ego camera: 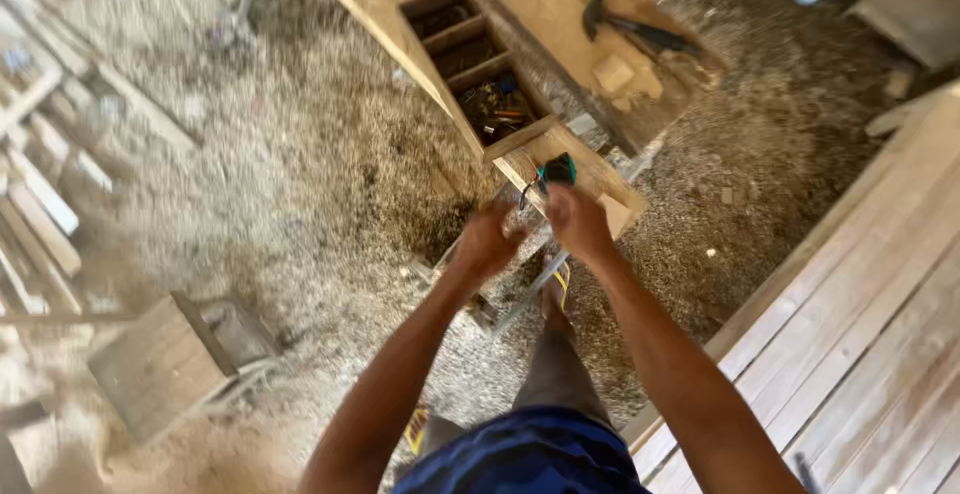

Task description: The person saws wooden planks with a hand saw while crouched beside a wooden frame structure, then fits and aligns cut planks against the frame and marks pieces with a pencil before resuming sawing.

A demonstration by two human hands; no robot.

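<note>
Gripping teal tool (pixel 557 170), right hand (pixel 577 222), axis unclear

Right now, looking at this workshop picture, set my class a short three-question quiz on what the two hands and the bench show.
1. True or false: the right hand is at a small teal and black tool.
2. Which tool lies on the far board? A) saw B) hammer C) pliers
3. What covers the floor?

Key
1. True, though blur hides the fingers' exact grip; the left hand is close beside it.
2. B
3. Wood shavings and sawdust.
</note>
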